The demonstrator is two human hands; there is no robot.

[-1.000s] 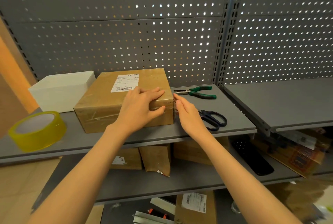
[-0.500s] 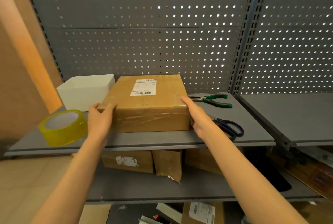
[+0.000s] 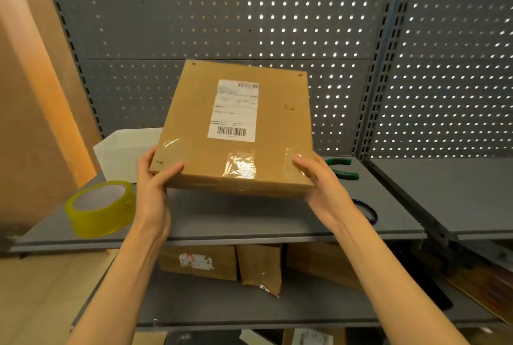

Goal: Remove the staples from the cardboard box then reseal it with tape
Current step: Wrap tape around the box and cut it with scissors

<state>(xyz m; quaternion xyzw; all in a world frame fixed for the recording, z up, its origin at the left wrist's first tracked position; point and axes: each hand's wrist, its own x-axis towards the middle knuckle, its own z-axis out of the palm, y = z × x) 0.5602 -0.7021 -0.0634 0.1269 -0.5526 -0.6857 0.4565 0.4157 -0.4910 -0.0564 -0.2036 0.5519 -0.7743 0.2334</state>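
Observation:
A flat brown cardboard box [image 3: 194,156] with a white shipping label and patches of clear tape is lifted off the grey shelf [image 3: 249,219] and tilted, its top face turned toward me. My left hand [image 3: 155,186] grips its near left corner, thumb on top. My right hand [image 3: 319,181] grips the near right corner. A roll of yellowish tape [image 3: 101,208] stands on the shelf at the left. Green-handled pliers [image 3: 342,169] lie behind my right hand, partly hidden. Black scissors [image 3: 367,212] show only a handle loop past my right wrist.
A white open bin [image 3: 122,153] stands at the back left of the shelf. Grey pegboard forms the back wall. Another grey shelf [image 3: 458,192] adjoins on the right. Brown parcels [image 3: 200,261] sit on the lower shelf.
Both hands took the box by its near corners and raised it off the shelf, tipping its top toward me. Before, it lay flat with the hands at its sides.

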